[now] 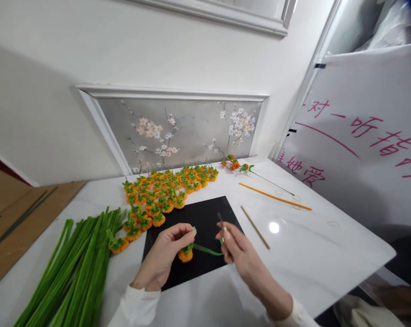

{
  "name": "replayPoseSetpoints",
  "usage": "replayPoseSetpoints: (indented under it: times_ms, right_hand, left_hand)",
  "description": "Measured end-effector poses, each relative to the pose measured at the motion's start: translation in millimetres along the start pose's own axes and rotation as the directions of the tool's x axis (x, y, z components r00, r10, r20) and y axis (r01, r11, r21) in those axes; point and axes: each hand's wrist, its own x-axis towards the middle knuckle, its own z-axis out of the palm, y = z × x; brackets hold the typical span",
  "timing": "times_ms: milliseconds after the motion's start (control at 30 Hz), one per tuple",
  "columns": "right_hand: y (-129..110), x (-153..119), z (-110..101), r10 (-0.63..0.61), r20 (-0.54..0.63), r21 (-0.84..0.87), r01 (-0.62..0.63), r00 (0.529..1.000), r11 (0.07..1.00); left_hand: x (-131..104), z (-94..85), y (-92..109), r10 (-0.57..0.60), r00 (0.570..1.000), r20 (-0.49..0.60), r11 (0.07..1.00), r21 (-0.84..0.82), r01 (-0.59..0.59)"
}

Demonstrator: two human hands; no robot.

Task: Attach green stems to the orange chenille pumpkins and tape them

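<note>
My left hand [169, 252] is closed, thumb and forefinger pinching the green top of a small orange flower [185, 255] that looks made of fuzzy pipe cleaner. The bloom hangs below the fingers, over a black mat [205, 222]. From it a narrow green strip [208, 250] stretches across to my right hand [237, 247]. That hand is closed around a thin dark-tipped tool [220, 217], pointing up; its exact kind is unclear. A bit of green shows by the right fingers, where the strip's end is partly hidden.
Many similar orange flowers [157, 195] lie in rows behind the mat. Long green pipe cleaners [79, 268] are piled at left. To the right lie a wooden stick [255, 227], an orange pipe cleaner [275, 196] and a stemmed flower spray [239, 166]. A wall stands behind the table [310, 245].
</note>
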Motion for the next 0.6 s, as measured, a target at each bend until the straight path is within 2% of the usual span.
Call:
replayPoseSetpoints:
  times_ms: [33, 67, 133, 167, 233, 333, 400, 600]
  right_hand:
    - [-0.6, 8.2, -13.8, -0.124, -0.051, -0.195, 0.112, 0.991, 0.974]
    - [-0.7, 16.9, -27.1, -0.253, -0.078, -0.391, 0.203, 0.964, 0.898]
    - [0.4, 33.3, -48.9, -0.452, -0.087, -0.675, 0.281, 0.888, 0.682]
    - [1.5, 40.2, -55.9, -0.482, -0.065, -0.771, 0.263, 0.874, 0.58]
    - [4.3, 49.9, -61.6, -0.464, 0.0, -0.904, 0.198, 0.886, 0.378]
    - [8.6, 55.1, -56.8, -0.397, 0.055, -0.984, 0.116, 0.916, 0.132]
    - [10.8, 55.1, -52.7, -0.378, 0.041, -0.995, 0.073, 0.925, 0.071]
    - [15.7, 55.4, -56.2, -0.343, -0.011, -0.994, 0.025, 0.939, 0.102]
  left_hand:
    - [0.5, 0.5, -0.6, 0.016, 1.0, -0.022, 1.0, 0.005, -0.016]
    - [0.6, 1.2, -1.0, 0.032, 0.999, -0.039, 0.999, 0.011, -0.032]
    - [-0.1, 2.8, -1.3, 0.062, 0.997, -0.051, 0.998, 0.021, -0.061]
    - [-0.6, 3.6, -1.4, 0.071, 0.996, -0.05, 0.997, 0.021, -0.07]
    - [-1.7, 4.6, -1.4, 0.087, 0.995, -0.056, 0.996, 0.014, -0.086]
    - [-2.8, 5.4, -0.9, 0.118, 0.99, -0.081, 0.993, -0.007, -0.119]
    - [-3.7, 6.0, 0.0, 0.141, 0.984, -0.105, 0.989, -0.017, -0.144]
    - [-7.1, 10.5, 2.8, 0.187, 0.97, -0.154, 0.982, 0.019, -0.186]
